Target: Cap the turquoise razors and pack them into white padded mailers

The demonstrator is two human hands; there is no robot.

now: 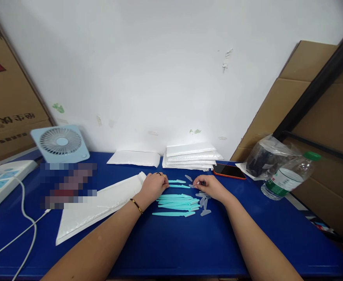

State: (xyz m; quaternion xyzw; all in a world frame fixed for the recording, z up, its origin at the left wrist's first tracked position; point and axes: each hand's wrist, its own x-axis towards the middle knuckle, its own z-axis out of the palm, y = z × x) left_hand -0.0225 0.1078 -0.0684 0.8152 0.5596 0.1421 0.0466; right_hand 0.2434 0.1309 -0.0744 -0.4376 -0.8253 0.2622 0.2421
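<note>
Likely arranging razors (178, 203) and caps (205, 213) with left hand (154, 185) and right hand (208, 186) narrow, holds impossible to tell; next calling for light, precise touch.

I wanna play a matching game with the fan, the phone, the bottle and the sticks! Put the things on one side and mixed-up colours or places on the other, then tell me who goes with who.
Things:
1. fan
2. phone
3. bottle
4. thin sticks

Colours and places:
A. clear, with a green cap
B. in a loose bunch in the middle
C. pale blue and square
D. black screen, orange edge

Right pairs: 1-C, 2-D, 3-A, 4-B
</note>
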